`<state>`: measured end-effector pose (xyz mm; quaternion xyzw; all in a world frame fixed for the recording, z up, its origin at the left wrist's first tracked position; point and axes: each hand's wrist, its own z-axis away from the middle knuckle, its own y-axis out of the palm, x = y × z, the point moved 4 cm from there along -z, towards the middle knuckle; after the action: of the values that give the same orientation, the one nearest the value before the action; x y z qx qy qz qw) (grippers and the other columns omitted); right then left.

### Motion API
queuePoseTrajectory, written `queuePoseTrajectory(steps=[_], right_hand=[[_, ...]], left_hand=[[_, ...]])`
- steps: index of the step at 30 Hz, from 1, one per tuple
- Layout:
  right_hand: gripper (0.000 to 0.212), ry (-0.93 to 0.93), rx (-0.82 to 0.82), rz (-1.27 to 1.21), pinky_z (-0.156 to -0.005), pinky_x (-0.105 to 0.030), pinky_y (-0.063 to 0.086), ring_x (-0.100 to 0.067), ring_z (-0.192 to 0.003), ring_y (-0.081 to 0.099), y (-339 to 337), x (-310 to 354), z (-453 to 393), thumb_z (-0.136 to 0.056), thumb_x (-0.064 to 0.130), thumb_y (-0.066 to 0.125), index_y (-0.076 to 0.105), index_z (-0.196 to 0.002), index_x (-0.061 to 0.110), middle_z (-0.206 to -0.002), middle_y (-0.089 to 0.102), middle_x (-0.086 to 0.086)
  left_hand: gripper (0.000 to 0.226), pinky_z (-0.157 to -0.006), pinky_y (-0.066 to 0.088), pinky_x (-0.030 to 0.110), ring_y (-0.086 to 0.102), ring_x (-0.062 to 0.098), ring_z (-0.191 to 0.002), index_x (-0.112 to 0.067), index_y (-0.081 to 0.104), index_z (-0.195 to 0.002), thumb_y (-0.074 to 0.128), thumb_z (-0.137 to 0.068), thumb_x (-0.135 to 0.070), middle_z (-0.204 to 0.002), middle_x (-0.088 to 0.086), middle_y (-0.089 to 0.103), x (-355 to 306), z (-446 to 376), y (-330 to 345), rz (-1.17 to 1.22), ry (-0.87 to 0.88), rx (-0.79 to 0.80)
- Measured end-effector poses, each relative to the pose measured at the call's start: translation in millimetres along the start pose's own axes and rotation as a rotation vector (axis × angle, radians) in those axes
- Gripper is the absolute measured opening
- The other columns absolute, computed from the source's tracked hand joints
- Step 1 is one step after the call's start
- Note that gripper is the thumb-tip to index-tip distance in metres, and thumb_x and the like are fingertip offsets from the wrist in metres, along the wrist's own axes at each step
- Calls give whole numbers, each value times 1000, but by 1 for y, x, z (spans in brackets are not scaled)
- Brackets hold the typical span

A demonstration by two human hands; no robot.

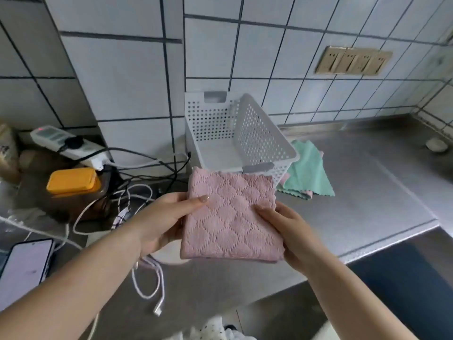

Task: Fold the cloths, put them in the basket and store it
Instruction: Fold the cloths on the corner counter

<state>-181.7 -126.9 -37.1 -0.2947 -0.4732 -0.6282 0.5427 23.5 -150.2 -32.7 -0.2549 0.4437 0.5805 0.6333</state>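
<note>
I hold a folded pink cloth (230, 214) with a diamond pattern above the steel counter, just in front of the basket. My left hand (166, 217) grips its left edge, thumb on top. My right hand (286, 231) grips its right edge. The white perforated basket (259, 133) stands against the tiled wall, with nothing visible inside it. A green cloth (308, 173) lies unfolded on the counter to the right of the basket, partly tucked behind it, with a bit of pink cloth (309, 193) showing under its front edge.
A power strip (66, 143), tangled black and white cables (147, 278), an orange-lidded container (73, 180) and a phone (24, 263) crowd the left side. The steel counter (367, 192) spreads to the right. A wall socket panel (353, 61) is above. A small white object (436, 144) lies far right.
</note>
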Motion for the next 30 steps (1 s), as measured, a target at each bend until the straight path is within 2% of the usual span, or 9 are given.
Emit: queuePoseTrajectory(steps=[2, 8, 11, 15, 19, 22, 25, 28, 30], right_hand=[[18, -32, 15, 24, -75, -31, 56, -21, -85, 70, -3, 21, -11, -88, 17, 55, 63, -103, 10, -96, 73, -9], [18, -76, 113, 102, -76, -30, 56, -19, -83, 70, -28, 95, -70, -89, 16, 55, 65, -102, 9, -95, 74, -9], [18, -83, 142, 151, -89, -40, 51, -25, -91, 68, -39, 129, -106, -87, 19, 59, 65, -102, 10, -99, 73, -12], [27, -54, 181, 241, -100, -57, 38, -36, -99, 59, -47, 166, -167, -85, 25, 66, 64, -105, 7, -110, 67, -22], [25, -27, 166, 331, -89, -55, 50, -34, -97, 65, -38, 183, -225, -89, 26, 61, 62, -107, 9, -104, 70, -13], [19, 60, 155, 305, -93, -50, 49, -30, -96, 64, -33, 179, -259, -91, 19, 58, 63, -105, 6, -101, 69, -12], [12, 132, 94, 273, -92, -47, 50, -28, -91, 64, -33, 165, -291, -89, 8, 58, 65, -98, 4, -93, 69, -10], [11, 195, 29, 307, -71, -38, 55, -26, -77, 63, -34, 140, -322, -85, 4, 58, 66, -92, 8, -84, 67, -8], [12, 238, 3, 359, -60, -30, 49, -22, -69, 54, -35, 122, -340, -86, 5, 54, 63, -82, 12, -77, 60, -5]], left_hand=[[45, -92, 49, 44, 66, 29, -96, -6, 64, -105, 67, -67, -30, -103, 15, 71, -18, -9, 4, -1, 16, -10], [42, -88, 50, 43, 69, 25, -89, -11, 66, -98, 67, -62, -32, -95, 10, 74, -76, -51, 29, 12, 126, -134], [47, -87, 53, 42, 69, 26, -94, -10, 64, -105, 68, -64, -32, -98, 10, 73, -104, -75, 37, 14, 170, -191], [31, -82, 56, 39, 70, 25, -92, -8, 65, -106, 65, -80, -24, -98, 10, 73, -136, -116, 39, 71, 225, -277], [19, -79, 54, 40, 68, 27, -91, -5, 64, -106, 62, -88, -9, -99, 13, 71, -152, -162, 27, 98, 218, -414], [12, -79, 53, 41, 65, 27, -89, -4, 61, -101, 59, -89, -4, -96, 13, 68, -154, -194, 15, 76, 162, -475], [8, -87, 52, 46, 65, 30, -91, -7, 60, -94, 57, -89, 0, -95, 14, 67, -150, -224, 1, 11, 115, -548], [19, -86, 53, 45, 65, 32, -92, 1, 60, -106, 57, -87, -2, -97, 17, 66, -136, -252, -14, -93, 60, -629], [22, -70, 52, 34, 63, 28, -79, 1, 60, -105, 57, -84, -8, -92, 14, 64, -125, -269, -21, -225, -13, -701]])
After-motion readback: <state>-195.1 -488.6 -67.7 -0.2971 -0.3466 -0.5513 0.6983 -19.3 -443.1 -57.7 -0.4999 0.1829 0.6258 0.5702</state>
